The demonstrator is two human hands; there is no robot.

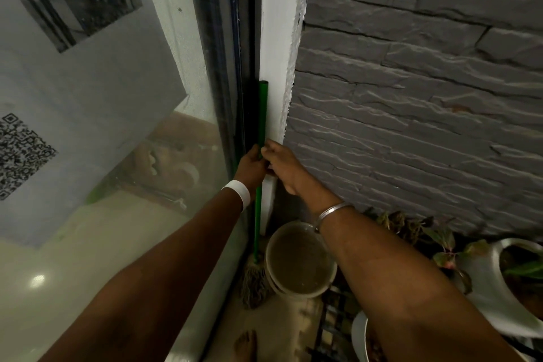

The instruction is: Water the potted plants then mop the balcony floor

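Two hands, left hand [251, 167] and right hand [283, 167], curl round the green mop handle [262, 114], which stands upright against the white door frame [276, 38]. Mop head [254, 282] rests on the balcony floor [288, 320], just beside a bucket [270, 247] of murky water. A potted plant [496, 288] stands near, to the right, below the stone wall [411, 82].

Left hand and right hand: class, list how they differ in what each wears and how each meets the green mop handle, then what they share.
The left hand wears a white wristband; the right hand wears a thin metal bangle. The left hand wraps the green mop handle from the left; the right hand pinches it from the right. Both hold the same handle.
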